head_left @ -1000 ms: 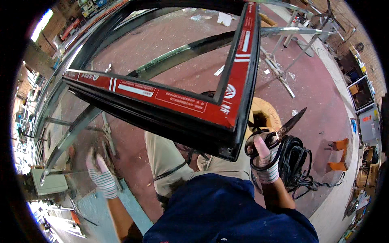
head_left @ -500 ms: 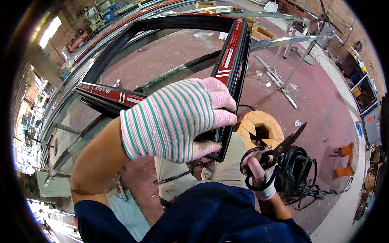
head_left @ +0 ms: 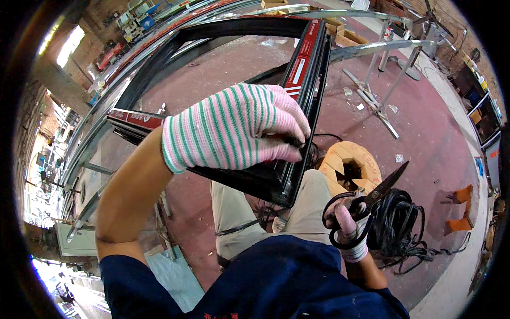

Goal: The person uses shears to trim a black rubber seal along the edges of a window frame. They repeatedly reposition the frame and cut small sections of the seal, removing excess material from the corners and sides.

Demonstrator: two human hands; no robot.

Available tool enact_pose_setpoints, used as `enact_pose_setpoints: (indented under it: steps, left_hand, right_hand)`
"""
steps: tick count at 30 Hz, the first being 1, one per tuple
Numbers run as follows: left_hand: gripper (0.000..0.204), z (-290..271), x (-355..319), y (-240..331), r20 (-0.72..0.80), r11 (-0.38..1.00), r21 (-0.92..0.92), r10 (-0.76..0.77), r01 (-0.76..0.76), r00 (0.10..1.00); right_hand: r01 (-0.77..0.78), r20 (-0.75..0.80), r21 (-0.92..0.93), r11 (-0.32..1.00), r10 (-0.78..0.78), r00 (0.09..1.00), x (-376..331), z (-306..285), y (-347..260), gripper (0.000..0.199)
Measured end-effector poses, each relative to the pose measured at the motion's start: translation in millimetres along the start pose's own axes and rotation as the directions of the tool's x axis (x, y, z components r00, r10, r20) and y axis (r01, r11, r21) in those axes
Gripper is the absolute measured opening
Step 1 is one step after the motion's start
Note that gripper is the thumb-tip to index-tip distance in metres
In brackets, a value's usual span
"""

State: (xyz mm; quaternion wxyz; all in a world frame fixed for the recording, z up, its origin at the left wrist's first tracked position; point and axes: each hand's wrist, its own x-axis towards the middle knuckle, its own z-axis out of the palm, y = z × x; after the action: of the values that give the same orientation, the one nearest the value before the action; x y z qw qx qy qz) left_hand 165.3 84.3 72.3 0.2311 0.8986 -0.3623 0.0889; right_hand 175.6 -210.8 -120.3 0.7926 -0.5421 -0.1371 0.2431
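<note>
A black rectangular frame (head_left: 273, 187) with red labels along its bars is held up over my lap, one corner toward me. In a pink-and-green striped glove, my left hand (head_left: 234, 127) bends over the bar beside that near corner. Its thumb and fingertips are closed together against the bar; whatever they pinch is hidden. Black-handled scissors (head_left: 378, 192) are in my gloved right hand (head_left: 348, 220), lower right, with fingers through the loops. Their blades point up and to the right, well apart from the frame.
Beside the scissors lies a tangled coil of black strip (head_left: 396, 228) on the reddish floor. An orange-tan ring-shaped spool (head_left: 364, 159) stands just beyond my knee. Long metal rails (head_left: 366, 50) run behind the frame. An orange bracket (head_left: 461, 210) sits at the right.
My left hand has shifted up along the bar from the near corner, and its thumb and fingers have drawn together. The right hand keeps hold of the scissors.
</note>
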Motion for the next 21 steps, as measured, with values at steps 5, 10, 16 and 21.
enact_pose_setpoints:
  steps: [5,10,16,21]
  left_hand:
    - [0.015,-12.2,6.3,-2.4,-0.363,0.99,0.104,-0.055,0.099,0.93]
    - [0.022,10.5,-2.2,17.7,-0.223,0.956,-0.193,-0.26,0.219,0.939]
    - [0.028,-17.6,20.3,47.3,0.344,0.423,-0.382,-0.76,0.822,0.551]
    - [0.03,-2.8,31.8,48.8,0.297,0.364,-0.38,-0.823,0.85,0.485]
  right_hand:
    - [-0.046,0.004,0.004,0.999,0.045,0.999,-3.3,5.3,-2.0,0.018]
    - [0.021,0.052,-0.073,0.997,-0.017,0.998,-5.9,-1.1,4.3,0.013]
    - [-0.134,0.098,-0.038,0.99,0.137,0.986,-12.1,2.6,-14.5,0.007]
    - [-0.006,0.284,-0.381,0.925,0.123,0.951,-6.3,-17.2,-6.5,0.034]
